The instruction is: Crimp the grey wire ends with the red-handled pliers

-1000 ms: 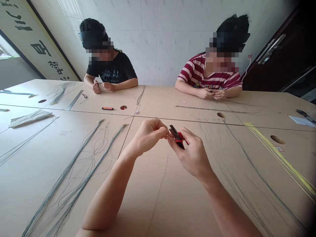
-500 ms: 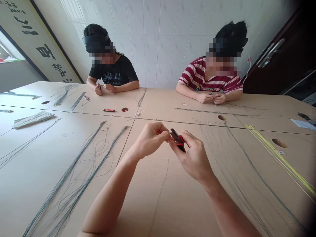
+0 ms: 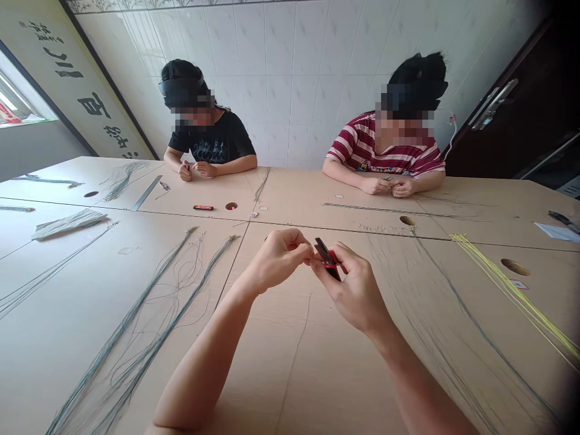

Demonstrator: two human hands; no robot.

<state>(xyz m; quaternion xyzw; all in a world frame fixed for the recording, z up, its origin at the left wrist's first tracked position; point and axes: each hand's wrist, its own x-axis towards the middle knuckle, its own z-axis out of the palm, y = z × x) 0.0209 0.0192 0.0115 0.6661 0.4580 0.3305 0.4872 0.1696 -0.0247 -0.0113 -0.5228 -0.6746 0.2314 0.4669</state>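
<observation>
Over the middle of the beige table (image 3: 317,362), my right hand (image 3: 356,290) grips small red-handled pliers (image 3: 327,256) whose dark jaws point up and left. My left hand (image 3: 276,257) is closed in a pinch right at the jaws, holding something too small to make out. A thin wire (image 3: 296,344) runs down the table from below my hands towards me.
Bundles of grey wire (image 3: 149,320) lie to the left, more grey strands (image 3: 453,302) and a yellow bundle (image 3: 512,290) to the right. Two people sit across the table, their hands busy with small parts. A second red tool (image 3: 203,207) lies near a round hole (image 3: 231,206).
Both hands stay together at the pliers with hardly any shift. The camera has tilted up a little, so everything sits lower in the picture.
</observation>
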